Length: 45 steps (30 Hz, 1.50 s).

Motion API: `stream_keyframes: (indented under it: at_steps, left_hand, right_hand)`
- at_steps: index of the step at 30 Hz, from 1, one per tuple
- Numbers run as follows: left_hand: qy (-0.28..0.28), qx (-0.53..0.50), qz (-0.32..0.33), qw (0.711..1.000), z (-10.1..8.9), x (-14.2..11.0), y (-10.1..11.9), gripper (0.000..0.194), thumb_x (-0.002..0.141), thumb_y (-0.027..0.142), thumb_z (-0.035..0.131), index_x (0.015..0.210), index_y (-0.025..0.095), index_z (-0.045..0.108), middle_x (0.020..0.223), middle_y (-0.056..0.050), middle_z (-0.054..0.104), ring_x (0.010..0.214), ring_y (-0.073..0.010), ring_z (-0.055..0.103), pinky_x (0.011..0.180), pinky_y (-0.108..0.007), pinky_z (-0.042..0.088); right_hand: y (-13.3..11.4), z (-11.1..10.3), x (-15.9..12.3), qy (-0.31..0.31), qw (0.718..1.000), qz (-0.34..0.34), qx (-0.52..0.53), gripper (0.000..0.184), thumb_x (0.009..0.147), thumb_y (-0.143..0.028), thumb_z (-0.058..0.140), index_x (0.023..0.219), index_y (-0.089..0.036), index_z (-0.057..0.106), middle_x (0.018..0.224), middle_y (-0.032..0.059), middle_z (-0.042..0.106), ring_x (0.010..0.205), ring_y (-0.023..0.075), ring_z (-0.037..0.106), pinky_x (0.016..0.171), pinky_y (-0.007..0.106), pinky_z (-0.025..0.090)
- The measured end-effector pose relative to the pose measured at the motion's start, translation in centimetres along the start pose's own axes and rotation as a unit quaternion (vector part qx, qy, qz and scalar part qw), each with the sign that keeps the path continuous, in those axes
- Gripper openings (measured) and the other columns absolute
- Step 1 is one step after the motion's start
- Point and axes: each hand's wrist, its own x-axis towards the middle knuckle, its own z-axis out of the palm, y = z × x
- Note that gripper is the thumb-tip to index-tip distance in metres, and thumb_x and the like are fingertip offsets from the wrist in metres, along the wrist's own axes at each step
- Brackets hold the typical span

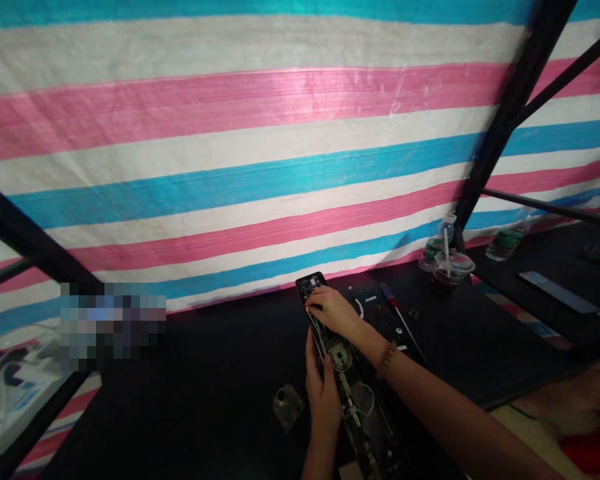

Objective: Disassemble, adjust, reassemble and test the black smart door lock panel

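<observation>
Left hand [321, 390] grips the long lock body [353, 387] at its side while right hand [330, 310] presses its top.

arms: bare, no sleeves | right wrist: bracelet [387, 359], seemingly beaded, brownish

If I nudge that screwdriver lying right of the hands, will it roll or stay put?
The screwdriver has a round-looking handle and thin shaft and lies flat on the black table, so it would probably roll sideways. It looks stiff and light. The cup behind it could probably tip if struck.
</observation>
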Motion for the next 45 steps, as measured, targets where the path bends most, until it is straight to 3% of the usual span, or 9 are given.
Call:
stream_keyframes:
  at_steps: [9, 15, 22, 29, 40, 45]
  left_hand:
    - [-0.003, 0.0, 0.002, 1.0, 0.0, -0.2, 0.2, 0.061, 0.097, 0.042, 0.047, 0.153, 0.022, 0.034, 0.158, -0.01, 0.039, 0.146, -0.0229, 0.035, 0.116, -0.034, 0.036]
    - [-0.009, -0.006, 0.013, 1.0, -0.2, -0.3, 0.1, 0.061, 0.097, 0.042, 0.047, 0.153, 0.02, 0.034, 0.158, -0.012, 0.039, 0.145, -0.0239, 0.037, 0.116, -0.035, 0.036]
    - [-0.012, -0.02, 0.008, 1.0, 0.0, -0.1, 0.1, 0.061, 0.095, 0.04, 0.052, 0.151, 0.02, 0.036, 0.156, -0.012, 0.043, 0.144, -0.0232, 0.039, 0.118, -0.035, 0.033]
    - [-0.01, -0.025, -0.002, 1.0, 0.0, 0.2, -0.1, 0.063, 0.093, 0.044, 0.055, 0.149, 0.021, 0.039, 0.151, -0.012, 0.049, 0.139, -0.0237, 0.046, 0.115, -0.035, 0.037]
    - [0.007, -0.003, 0.013, 1.0, 0.3, 0.3, -0.3, 0.065, 0.09, 0.04, 0.059, 0.149, 0.022, 0.04, 0.151, -0.013, 0.049, 0.139, -0.0262, 0.046, 0.114, -0.038, 0.04]
    - [-0.008, -0.012, 0.016, 1.0, 0.2, 0.2, -0.5, 0.065, 0.092, 0.039, 0.057, 0.15, 0.021, 0.036, 0.148, -0.015, 0.052, 0.135, -0.026, 0.051, 0.111, -0.039, 0.043]
  right_hand:
    - [-0.5, 0.7, -0.9, 0.008, 1.0, 0.011, -0.022, 0.018, 0.089, -0.008, 0.059, 0.088, -0.018, 0.073, 0.097, 0.0071, 0.069, 0.096, 0.0202, 0.063, 0.09, 0.032, 0.05]
    - [-1.3, 0.2, -0.6, -0.036, 0.991, -0.017, -0.127, 0.015, 0.09, -0.01, 0.056, 0.086, -0.018, 0.069, 0.094, 0.0088, 0.067, 0.094, 0.0231, 0.06, 0.089, 0.035, 0.048]
    - [-1.4, 0.0, -0.7, -0.05, 0.987, -0.007, -0.154, 0.014, 0.09, -0.009, 0.057, 0.088, -0.017, 0.068, 0.095, 0.0096, 0.066, 0.093, 0.0236, 0.06, 0.087, 0.035, 0.047]
    - [-1.0, 0.1, -0.8, -0.024, 0.995, 0.034, -0.095, 0.014, 0.09, -0.009, 0.058, 0.086, -0.017, 0.069, 0.099, 0.0072, 0.064, 0.095, 0.0186, 0.059, 0.088, 0.029, 0.047]
    - [-0.8, 1.7, -0.7, 0.009, 0.995, 0.049, -0.085, 0.013, 0.086, -0.007, 0.061, 0.085, -0.018, 0.07, 0.096, 0.0071, 0.064, 0.098, 0.021, 0.058, 0.088, 0.032, 0.048]
    - [-0.5, 0.3, -1.0, 0.03, 0.999, 0.037, 0.018, 0.017, 0.087, -0.008, 0.06, 0.094, -0.017, 0.072, 0.097, 0.0071, 0.068, 0.095, 0.0194, 0.063, 0.091, 0.032, 0.05]
